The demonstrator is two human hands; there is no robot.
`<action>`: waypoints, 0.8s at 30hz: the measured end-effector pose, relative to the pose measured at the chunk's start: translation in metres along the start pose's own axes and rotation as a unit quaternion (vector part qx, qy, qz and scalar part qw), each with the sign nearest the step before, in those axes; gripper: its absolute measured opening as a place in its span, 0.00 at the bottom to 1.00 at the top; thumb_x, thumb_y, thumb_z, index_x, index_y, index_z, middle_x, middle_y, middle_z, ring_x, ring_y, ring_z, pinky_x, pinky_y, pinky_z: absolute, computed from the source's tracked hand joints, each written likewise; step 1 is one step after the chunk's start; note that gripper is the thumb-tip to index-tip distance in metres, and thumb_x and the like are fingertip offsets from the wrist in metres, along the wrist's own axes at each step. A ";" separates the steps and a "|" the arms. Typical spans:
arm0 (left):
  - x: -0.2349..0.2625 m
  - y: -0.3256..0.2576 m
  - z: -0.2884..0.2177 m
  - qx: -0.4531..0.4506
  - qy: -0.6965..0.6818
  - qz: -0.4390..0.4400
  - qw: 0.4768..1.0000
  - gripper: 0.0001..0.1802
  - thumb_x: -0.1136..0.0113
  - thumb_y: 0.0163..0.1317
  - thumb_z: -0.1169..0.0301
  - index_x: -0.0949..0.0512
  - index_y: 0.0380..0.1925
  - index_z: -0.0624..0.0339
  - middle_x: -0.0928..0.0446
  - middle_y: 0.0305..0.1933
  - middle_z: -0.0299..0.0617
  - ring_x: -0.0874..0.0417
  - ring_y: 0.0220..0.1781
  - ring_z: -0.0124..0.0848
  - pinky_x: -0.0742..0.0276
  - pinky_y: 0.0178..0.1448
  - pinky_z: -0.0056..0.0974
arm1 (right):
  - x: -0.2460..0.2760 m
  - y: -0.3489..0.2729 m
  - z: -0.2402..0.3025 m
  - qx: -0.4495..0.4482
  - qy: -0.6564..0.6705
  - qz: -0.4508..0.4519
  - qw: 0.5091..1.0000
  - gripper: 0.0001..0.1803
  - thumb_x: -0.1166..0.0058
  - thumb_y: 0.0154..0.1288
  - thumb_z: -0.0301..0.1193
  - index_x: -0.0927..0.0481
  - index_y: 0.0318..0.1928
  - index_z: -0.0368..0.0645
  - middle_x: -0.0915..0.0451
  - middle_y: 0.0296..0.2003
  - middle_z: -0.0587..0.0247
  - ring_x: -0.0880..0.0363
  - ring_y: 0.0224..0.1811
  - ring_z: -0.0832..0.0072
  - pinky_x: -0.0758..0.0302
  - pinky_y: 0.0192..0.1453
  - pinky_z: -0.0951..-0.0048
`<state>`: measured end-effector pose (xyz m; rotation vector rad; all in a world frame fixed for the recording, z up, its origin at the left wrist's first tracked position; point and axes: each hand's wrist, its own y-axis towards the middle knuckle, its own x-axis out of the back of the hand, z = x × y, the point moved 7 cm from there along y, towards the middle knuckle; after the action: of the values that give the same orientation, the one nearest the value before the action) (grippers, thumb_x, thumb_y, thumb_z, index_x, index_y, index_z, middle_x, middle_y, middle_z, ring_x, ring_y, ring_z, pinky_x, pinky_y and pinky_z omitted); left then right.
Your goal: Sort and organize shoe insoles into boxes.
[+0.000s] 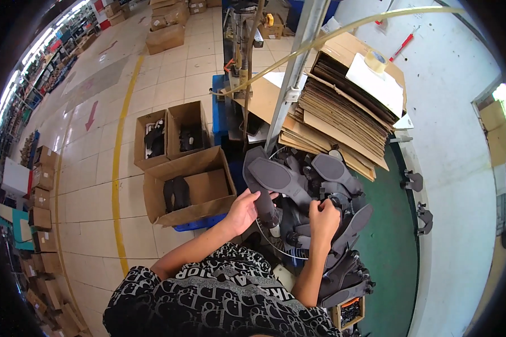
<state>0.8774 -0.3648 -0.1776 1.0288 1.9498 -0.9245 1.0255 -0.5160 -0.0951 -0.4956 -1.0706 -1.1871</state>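
My left hand (245,212) is closed around a black heeled sandal (260,194), its thumb against the shoe's side. Crossing in front of that one is a second black sandal (278,178), its smooth grey sole turned up and its narrow end reaching my right hand (325,220). The right fingers are curled tightly at that end; the exact part they pinch is hidden. Below and beyond both hands lies a heap of similar dark sandals (351,227), some showing their soles (329,167).
An open carton (208,210) with a dark piece inside stands left, two smaller cartons (150,160) behind it. Flattened cardboard (343,121) is stacked far right under a tape roll (375,60). A metal post (292,84) rises ahead. A small wooden box (361,323) sits near right.
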 end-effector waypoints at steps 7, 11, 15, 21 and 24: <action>0.047 0.002 -0.037 -0.050 0.032 -0.068 0.996 0.23 0.43 0.63 0.76 0.36 0.58 0.61 0.29 0.58 0.42 0.29 0.64 0.36 0.30 0.65 0.44 | -0.054 -0.058 0.106 0.204 0.156 0.239 0.937 0.15 0.42 0.62 0.36 0.24 0.28 0.35 0.21 0.27 0.49 0.21 0.31 0.52 0.28 0.36 0.58; 0.111 -0.013 -0.075 -0.063 0.105 -0.062 0.991 0.26 0.43 0.60 0.81 0.36 0.59 0.60 0.24 0.51 0.41 0.23 0.52 0.31 0.28 0.59 0.37 | -0.087 -0.067 0.159 0.278 0.174 0.055 0.943 0.13 0.44 0.65 0.29 0.26 0.46 0.36 0.24 0.45 0.56 0.25 0.42 0.69 0.27 0.40 0.71; 0.168 -0.045 -0.109 -0.026 0.033 -0.075 0.996 0.23 0.43 0.61 0.79 0.33 0.56 0.59 0.21 0.47 0.42 0.20 0.47 0.31 0.24 0.55 0.38 | -0.254 -0.118 0.153 -0.098 0.486 0.497 0.712 0.19 0.57 0.75 0.36 0.33 0.58 0.37 0.25 0.50 0.61 0.25 0.48 0.73 0.28 0.53 0.72; 0.304 -0.060 -0.128 0.023 -0.120 -0.188 0.975 0.21 0.42 0.62 0.73 0.32 0.55 0.58 0.22 0.48 0.40 0.20 0.48 0.31 0.24 0.54 0.38 | -0.382 -0.181 0.189 -0.321 0.507 0.526 0.603 0.17 0.51 0.72 0.31 0.33 0.57 0.38 0.24 0.43 0.67 0.24 0.42 0.78 0.26 0.44 0.79; 0.407 -0.070 -0.130 0.007 -0.066 -0.323 0.944 0.19 0.43 0.64 0.68 0.31 0.55 0.56 0.24 0.52 0.37 0.22 0.49 0.31 0.25 0.53 0.38 | -0.451 -0.188 0.202 -0.278 0.371 0.601 0.652 0.14 0.53 0.72 0.28 0.30 0.56 0.39 0.24 0.45 0.66 0.25 0.45 0.73 0.27 0.50 0.71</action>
<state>0.6144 -0.1448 -0.4425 0.2995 2.2000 -1.3157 0.7746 -0.1974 -0.4337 -0.8774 0.4552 -0.3233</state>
